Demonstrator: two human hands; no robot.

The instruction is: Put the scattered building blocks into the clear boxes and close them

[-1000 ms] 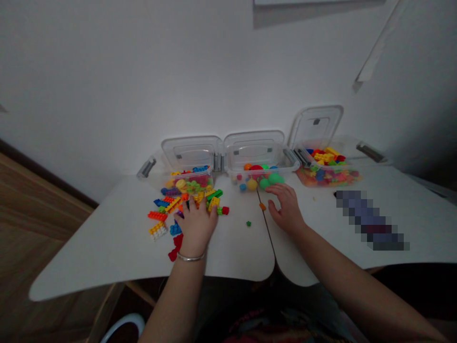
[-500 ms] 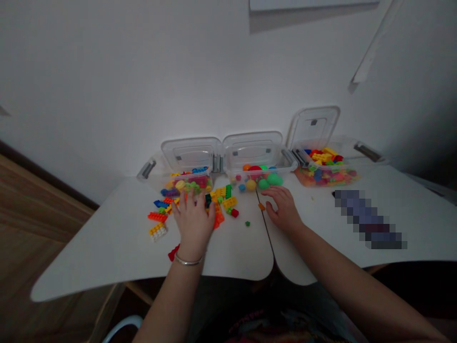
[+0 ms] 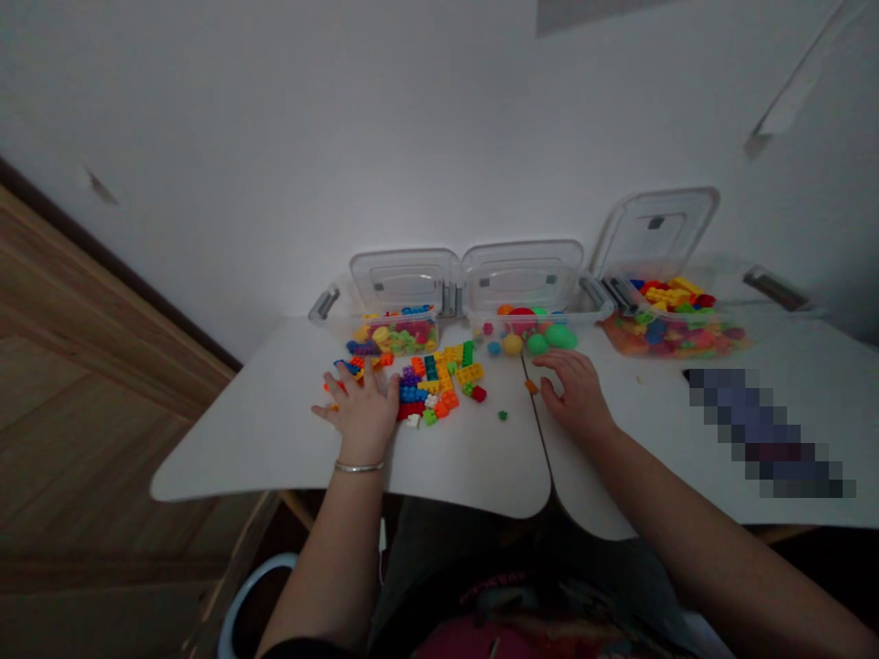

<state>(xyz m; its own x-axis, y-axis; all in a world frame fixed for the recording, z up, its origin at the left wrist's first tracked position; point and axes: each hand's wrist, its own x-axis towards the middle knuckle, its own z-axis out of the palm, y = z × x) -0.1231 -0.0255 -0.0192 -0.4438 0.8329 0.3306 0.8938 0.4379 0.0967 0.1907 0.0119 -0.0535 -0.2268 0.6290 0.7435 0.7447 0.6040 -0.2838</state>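
Wall [image 3: 275, 110], one, pale, behind everything you have laid out; wooden furniture [image 3: 55, 384], at your far left. White tabletops, two, set side by side: left tabletop [image 3: 254, 430] and right tabletop [image 3: 659, 403], a dark seam between them. Clear boxes, three, in a row by the wall, lids raised: left box [image 3: 439, 322], holding mixed bricks; middle box [image 3: 577, 318], holding coloured balls, among them one yellow and two large green low at the front; right box [image 3: 728, 282], yellow, red and blue bricks uppermost, assorted pieces beneath. Full contents too crowded to count. Dark long object [image 3: 762, 430], one, pixelated, slantwise at your right, well apart from both hands. Your left hand [image 3: 363, 416], palm down, fingers fanned wide over part of the loose bricks; whether the fingertips press on any, you cannot tell from here. Your right hand [image 3: 580, 394], fingers loosely bent, thumb apart, nothing seen in its grasp, near the middle box. Loose bricks [image 3: 446, 380], many colours, spread before the left box and beside your left hand, which hides some from the count. Orange piece [image 3: 531, 387], one, at the seam; green piece [image 3: 503, 415], one, alone on the left tabletop.
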